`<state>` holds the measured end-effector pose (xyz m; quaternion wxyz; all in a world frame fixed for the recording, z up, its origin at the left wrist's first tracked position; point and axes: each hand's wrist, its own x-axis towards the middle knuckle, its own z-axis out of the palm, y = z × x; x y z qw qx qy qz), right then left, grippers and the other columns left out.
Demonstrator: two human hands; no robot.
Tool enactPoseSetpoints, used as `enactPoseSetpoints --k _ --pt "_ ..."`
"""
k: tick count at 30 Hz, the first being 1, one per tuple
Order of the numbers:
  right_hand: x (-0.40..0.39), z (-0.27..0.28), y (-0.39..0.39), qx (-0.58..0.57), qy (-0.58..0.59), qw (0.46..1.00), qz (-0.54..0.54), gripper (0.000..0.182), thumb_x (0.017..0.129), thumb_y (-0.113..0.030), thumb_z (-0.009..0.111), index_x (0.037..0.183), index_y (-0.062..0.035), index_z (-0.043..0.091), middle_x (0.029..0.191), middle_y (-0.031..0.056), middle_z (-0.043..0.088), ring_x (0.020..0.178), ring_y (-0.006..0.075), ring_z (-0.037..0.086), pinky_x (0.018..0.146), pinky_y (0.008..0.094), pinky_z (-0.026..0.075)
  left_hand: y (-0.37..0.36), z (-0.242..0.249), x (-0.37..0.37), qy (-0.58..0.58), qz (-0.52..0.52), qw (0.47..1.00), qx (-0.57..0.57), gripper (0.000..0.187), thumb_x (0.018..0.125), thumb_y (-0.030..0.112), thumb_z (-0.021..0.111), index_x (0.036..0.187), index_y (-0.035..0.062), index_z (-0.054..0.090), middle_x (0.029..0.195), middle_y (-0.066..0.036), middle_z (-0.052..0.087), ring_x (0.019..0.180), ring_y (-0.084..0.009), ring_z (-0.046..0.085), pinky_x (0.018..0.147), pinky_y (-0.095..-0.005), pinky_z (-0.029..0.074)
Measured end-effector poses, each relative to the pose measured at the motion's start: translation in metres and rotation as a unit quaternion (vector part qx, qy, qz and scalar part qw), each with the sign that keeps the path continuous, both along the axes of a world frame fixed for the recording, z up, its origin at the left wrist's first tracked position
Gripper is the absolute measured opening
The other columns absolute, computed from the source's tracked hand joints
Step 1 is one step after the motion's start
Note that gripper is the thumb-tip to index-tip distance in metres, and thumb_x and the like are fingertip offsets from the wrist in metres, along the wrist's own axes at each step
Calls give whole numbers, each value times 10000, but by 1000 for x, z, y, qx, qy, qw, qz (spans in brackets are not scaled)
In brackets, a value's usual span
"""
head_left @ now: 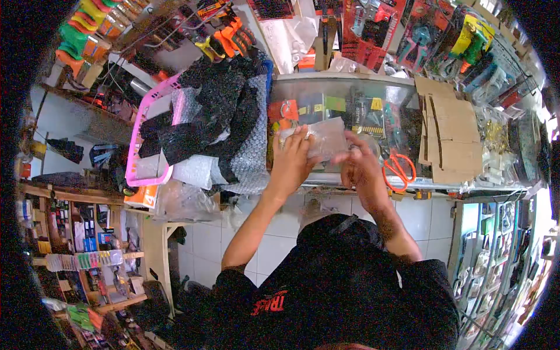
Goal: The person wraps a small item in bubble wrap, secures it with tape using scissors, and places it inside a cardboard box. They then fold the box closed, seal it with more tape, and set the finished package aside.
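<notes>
A small packet in cloudy, see-through plastic [328, 138] lies over the glass-topped counter. My left hand [293, 153] grips its left side, fingers on top and thumb along the lower edge. At the packet's right end, my right hand [360, 167] has its fingers curled together; they are slightly blurred, and what they pinch is hidden. A round, clear object, possibly a tape roll [371, 143], shows just behind the right hand. Orange-handled scissors [399, 173] lie to the right of that hand, near the counter's front edge.
Left on the counter, a pink basket [133, 153] holds black plastic, beside bubble wrap [249, 153]. Folded cardboard [452, 131] lies to the right. Packaged tools [373, 29] hang behind the counter, and stocked shelves [87, 233] stand at the left.
</notes>
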<state>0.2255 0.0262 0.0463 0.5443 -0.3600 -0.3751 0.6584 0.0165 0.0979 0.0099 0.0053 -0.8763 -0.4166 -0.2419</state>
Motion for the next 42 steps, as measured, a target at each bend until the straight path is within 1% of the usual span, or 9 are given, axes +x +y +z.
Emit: enactPoseSetpoints --k 1,4,7,11,22,31,35,38,42 --pt "-3 2 1 10 114 993 -33 590 1027 -404 527 1529 -141 363 1331 163 584 639 141 533 595 261 442 -2 -3 3 -5 17 1000 7 599 857 330 742 1316 -5 553 1437 -190 529 1350 -327 488 1169 -613 218" --pt "-27 7 6 -42 352 931 -88 609 1036 -462 430 1550 -156 314 1509 153 460 721 150 532 614 262 436 -7 -5 15 -41 62 997 -14 675 833 317 771 1345 -34 506 1418 -199 543 1342 -342 498 1187 -613 188" --pt "-39 -2 8 -5 315 947 -61 620 1035 -489 411 1552 -163 311 1625 121 313 756 159 533 625 263 431 -9 2 17 -62 80 994 -47 764 819 309 788 1393 -56 438 1402 -211 553 1336 -354 504 1197 -609 167" --pt "-51 -10 10 -28 330 941 -70 644 1032 -498 410 1565 -160 287 1624 89 329 764 177 530 650 270 436 -7 10 15 -73 79 990 -92 829 821 315 789 1438 -53 377 1395 -230 552 1332 -362 505 1201 -609 151" --pt "-57 -23 13 -7 333 942 -52 689 1024 -523 394 1582 -139 264 1625 69 328 850 190 526 697 285 440 -6 5 13 -39 72 994 -65 774 871 305 734 1476 -1 360 1396 -240 545 1318 -377 509 1178 -619 189" --pt "-63 -29 13 -15 344 937 -65 765 989 -597 357 1600 -151 239 1641 64 298 750 227 582 532 301 374 -7 10 11 -40 52 997 -41 722 904 311 683 1473 -12 378 1423 -196 539 1344 -360 486 1174 -625 195" --pt "-64 -34 11 -9 335 940 -63 775 987 -601 356 1610 -163 216 1649 65 283 775 235 591 540 299 385 -6 9 12 -41 54 997 -35 691 908 281 667 1467 -18 391 1430 -192 536 1341 -356 488 1162 -629 216" --pt "-65 -36 11 -8 345 936 -62 778 986 -604 350 1616 -173 202 1653 60 277 792 243 603 542 300 393 -5 5 11 -49 50 997 -42 766 832 144 700 1508 34 357 1459 -156 513 1342 -346 477 1195 -598 168" --pt "-66 -37 11 -2 336 940 -56 779 983 -605 347 1616 -176 203 1652 51 280 809 249 615 538 302 400 -5 4 10 -38 52 997 -46 733 843 150 691 1503 65 384 1459 -150 514 1345 -341 477 1194 -596 172"
